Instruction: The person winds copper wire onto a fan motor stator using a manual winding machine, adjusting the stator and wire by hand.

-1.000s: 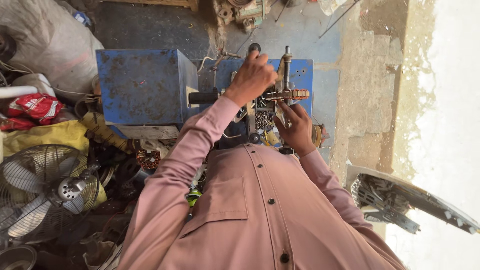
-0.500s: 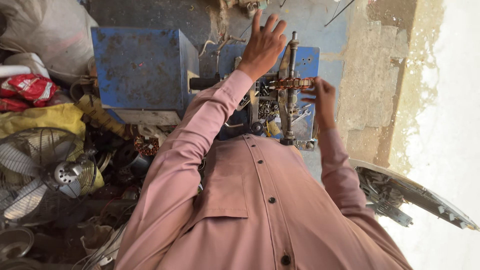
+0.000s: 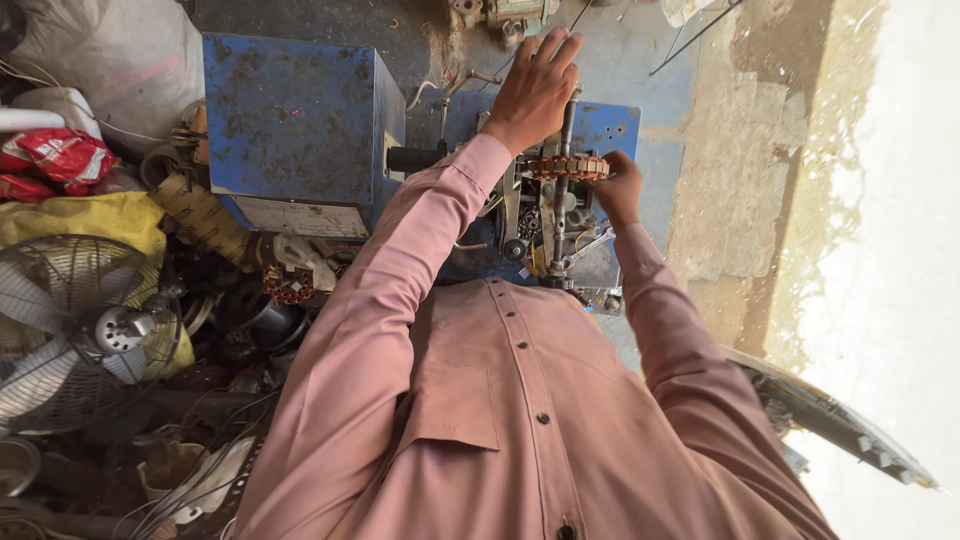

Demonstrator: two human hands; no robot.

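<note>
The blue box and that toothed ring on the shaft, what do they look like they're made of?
Blue box: probably sheet metal, painted blue; the paint is chipped with rusty brown specks and the edges are sharply folded. Toothed ring: likely stacked metal plates with copper-coloured winding, judging by its orange-brown slots. Right hand touches it.

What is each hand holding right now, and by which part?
The right hand grips the toothed round stator by its right edge. The left hand rests open on the upright metal rod, near its top.
</note>
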